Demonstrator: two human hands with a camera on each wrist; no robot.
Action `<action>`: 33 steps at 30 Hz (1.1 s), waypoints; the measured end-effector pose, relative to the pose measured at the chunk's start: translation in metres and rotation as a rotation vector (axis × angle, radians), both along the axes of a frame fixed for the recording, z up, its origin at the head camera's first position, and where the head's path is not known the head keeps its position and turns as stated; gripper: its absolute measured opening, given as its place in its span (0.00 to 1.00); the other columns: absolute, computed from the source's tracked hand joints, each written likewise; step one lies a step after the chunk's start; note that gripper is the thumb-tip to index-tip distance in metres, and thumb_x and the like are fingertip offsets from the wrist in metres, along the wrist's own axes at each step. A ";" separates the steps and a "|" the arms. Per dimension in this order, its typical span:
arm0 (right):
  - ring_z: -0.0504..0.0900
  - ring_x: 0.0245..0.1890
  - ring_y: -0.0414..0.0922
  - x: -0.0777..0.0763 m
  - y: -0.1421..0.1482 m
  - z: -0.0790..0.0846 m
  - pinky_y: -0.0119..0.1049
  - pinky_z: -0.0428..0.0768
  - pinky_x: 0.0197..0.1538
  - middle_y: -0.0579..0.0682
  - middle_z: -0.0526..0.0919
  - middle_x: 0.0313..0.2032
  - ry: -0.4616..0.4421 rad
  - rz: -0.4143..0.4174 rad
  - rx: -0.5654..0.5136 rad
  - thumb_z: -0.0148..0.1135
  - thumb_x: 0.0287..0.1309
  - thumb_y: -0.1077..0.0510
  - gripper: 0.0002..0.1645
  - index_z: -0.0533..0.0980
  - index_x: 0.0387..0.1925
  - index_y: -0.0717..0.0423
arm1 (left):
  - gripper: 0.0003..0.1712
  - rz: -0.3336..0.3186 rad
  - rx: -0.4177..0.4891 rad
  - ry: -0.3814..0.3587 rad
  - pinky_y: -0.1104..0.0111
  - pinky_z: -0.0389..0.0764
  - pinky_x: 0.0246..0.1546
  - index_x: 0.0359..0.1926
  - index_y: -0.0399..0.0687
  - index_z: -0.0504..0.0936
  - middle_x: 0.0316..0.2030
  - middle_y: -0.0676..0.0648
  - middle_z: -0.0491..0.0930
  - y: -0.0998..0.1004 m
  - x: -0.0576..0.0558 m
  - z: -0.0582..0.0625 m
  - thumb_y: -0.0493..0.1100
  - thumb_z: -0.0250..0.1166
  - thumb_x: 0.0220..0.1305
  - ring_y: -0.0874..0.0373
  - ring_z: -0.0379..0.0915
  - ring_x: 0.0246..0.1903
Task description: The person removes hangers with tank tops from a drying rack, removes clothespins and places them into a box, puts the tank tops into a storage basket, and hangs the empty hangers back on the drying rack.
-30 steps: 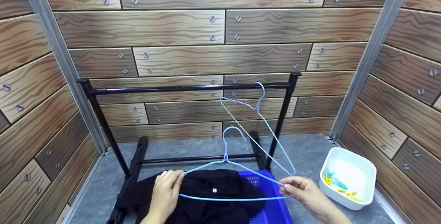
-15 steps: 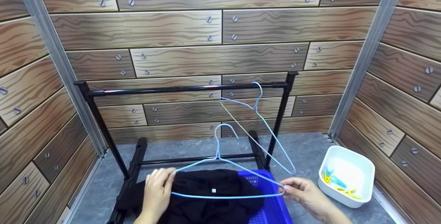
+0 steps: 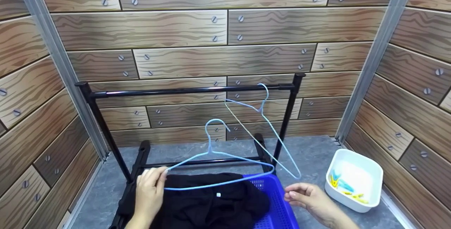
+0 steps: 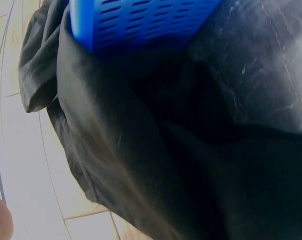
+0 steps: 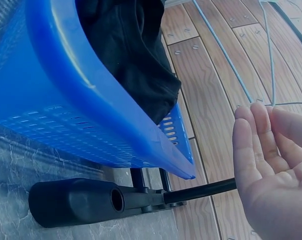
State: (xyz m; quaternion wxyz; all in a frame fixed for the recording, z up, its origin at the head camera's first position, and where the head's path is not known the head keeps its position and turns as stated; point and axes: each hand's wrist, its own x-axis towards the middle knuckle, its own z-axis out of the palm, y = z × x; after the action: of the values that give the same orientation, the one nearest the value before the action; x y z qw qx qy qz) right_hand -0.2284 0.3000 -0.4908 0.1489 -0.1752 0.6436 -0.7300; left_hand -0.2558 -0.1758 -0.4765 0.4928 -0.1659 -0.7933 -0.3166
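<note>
In the head view my left hand (image 3: pixel 149 190) pinches the left end of a light blue wire hanger (image 3: pixel 218 185), held above a blue basket (image 3: pixel 282 200) with its hook upward. My right hand (image 3: pixel 304 197) is apart from the hanger's right corner, fingers loosely bent and holding nothing; the right wrist view shows this hand (image 5: pixel 275 155) beside the basket's rim (image 5: pixel 98 95). Black clothing (image 3: pixel 211 208) with a small white label fills the basket and hangs over its left side. In the left wrist view, this cloth (image 4: pixel 126 140) covers most of the picture, with a fingertip at the left edge.
Behind the basket stands a black clothes rack (image 3: pixel 169 91). A second blue hanger (image 3: pixel 278 135) hangs near the right end of its bar. At the right, a white tub (image 3: pixel 356 179) holds several yellow and blue clothes pegs (image 3: pixel 347 186). Wood-patterned walls (image 3: pixel 183 60) surround the grey floor.
My right hand has let go of the hanger's right end. My left hand has moved left with the hanger, whose right end has swung up and away from my right hand.
</note>
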 end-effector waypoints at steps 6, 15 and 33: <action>0.81 0.43 0.44 0.001 -0.001 0.000 0.41 0.75 0.50 0.51 0.82 0.39 -0.019 0.021 -0.022 0.47 0.64 0.68 0.13 0.73 0.47 0.67 | 0.06 0.078 0.014 -0.064 0.69 0.56 0.31 0.34 0.52 0.83 0.24 0.59 0.77 -0.010 0.002 0.007 0.37 0.64 0.56 0.61 0.66 0.26; 0.81 0.42 0.45 0.000 -0.002 -0.001 0.41 0.77 0.48 0.52 0.82 0.39 -0.029 0.022 -0.017 0.48 0.64 0.67 0.14 0.72 0.48 0.70 | 0.02 0.195 0.112 -0.089 0.66 0.57 0.29 0.33 0.49 0.83 0.20 0.56 0.75 -0.009 0.006 0.022 0.39 0.65 0.57 0.58 0.66 0.24; 0.81 0.41 0.46 0.000 -0.010 -0.005 0.38 0.79 0.43 0.58 0.81 0.40 0.054 -0.037 0.164 0.51 0.63 0.64 0.20 0.66 0.50 0.78 | 0.04 0.256 0.243 -0.086 0.60 0.66 0.31 0.33 0.47 0.84 0.24 0.50 0.81 0.013 -0.004 0.046 0.41 0.65 0.57 0.54 0.73 0.25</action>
State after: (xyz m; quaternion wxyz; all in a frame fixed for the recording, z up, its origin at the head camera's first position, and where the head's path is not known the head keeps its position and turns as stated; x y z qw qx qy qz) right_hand -0.2286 0.2902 -0.4955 0.1320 -0.1703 0.7080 -0.6725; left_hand -0.2597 -0.1628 -0.4309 0.5110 0.0110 -0.7844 -0.3514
